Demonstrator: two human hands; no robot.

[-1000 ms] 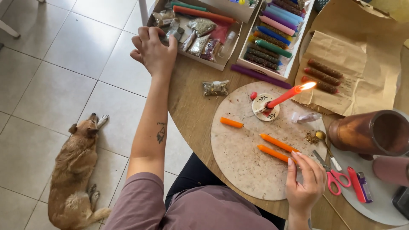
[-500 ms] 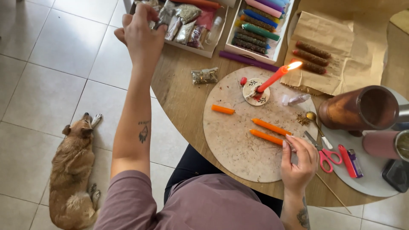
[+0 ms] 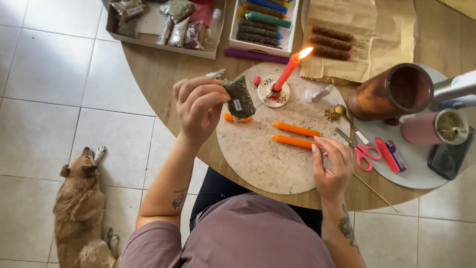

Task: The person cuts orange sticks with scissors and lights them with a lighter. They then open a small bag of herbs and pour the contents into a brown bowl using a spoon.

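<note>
The left hand (image 3: 201,106) pinches a small clear packet of dried herbs (image 3: 239,97) above the round stone board (image 3: 258,159), its long axis running up and down, slightly tilted. The right hand (image 3: 331,166) rests half-curled, fingertips touching the nearer orange candle (image 3: 293,142), which lies crosswise, beside red scissors (image 3: 361,151).

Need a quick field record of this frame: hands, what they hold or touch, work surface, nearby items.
left hand: raised over the table, pinching a small clear packet of dried herbs
right hand: fingertips on the nearer orange candle
work surface: round stone board on a wooden table
lit item: red candle, burning, tilted in a small dish
nearby: red scissors, second orange candle
floor: dog lying down
</note>
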